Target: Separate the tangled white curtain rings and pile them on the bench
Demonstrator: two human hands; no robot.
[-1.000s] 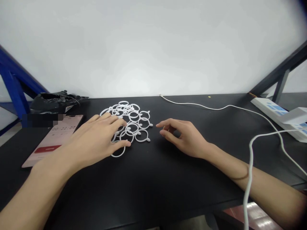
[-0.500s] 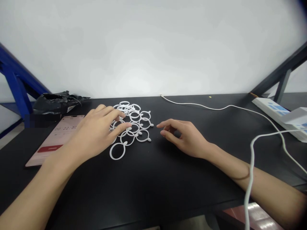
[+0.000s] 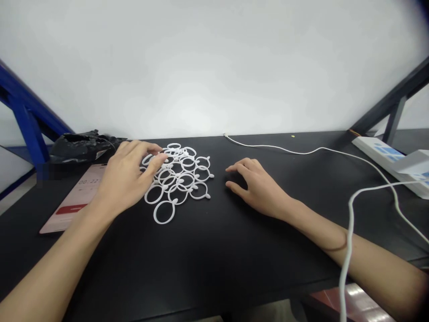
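Note:
Several white plastic rings (image 3: 182, 181), each with a small rounded tab, lie overlapping in a flat heap on the black table (image 3: 208, 259). One ring at the near edge of the heap has its tab (image 3: 174, 201) toward the others. My left hand (image 3: 129, 172) is over the heap's left side, thumb and fingers apart, covering some rings. Whether its fingertips touch a ring is hard to tell. To the right of the heap, my right hand (image 3: 258, 185) hovers low over or rests on the table, its thumb and fingers parted around nothing.
A phone (image 3: 72, 201) showing a timer lies left, partly behind my left forearm. Behind it sits a crumpled black plastic bag (image 3: 80, 145). A white cable (image 3: 281, 147) runs across the right side, passing over my right forearm. A white box (image 3: 385, 156) stands far right.
My left hand has drawn back to the left, uncovering more rings. My right hand has shifted slightly right, its thumb and fingers spreading wider. The visible rings have stayed about where they were.

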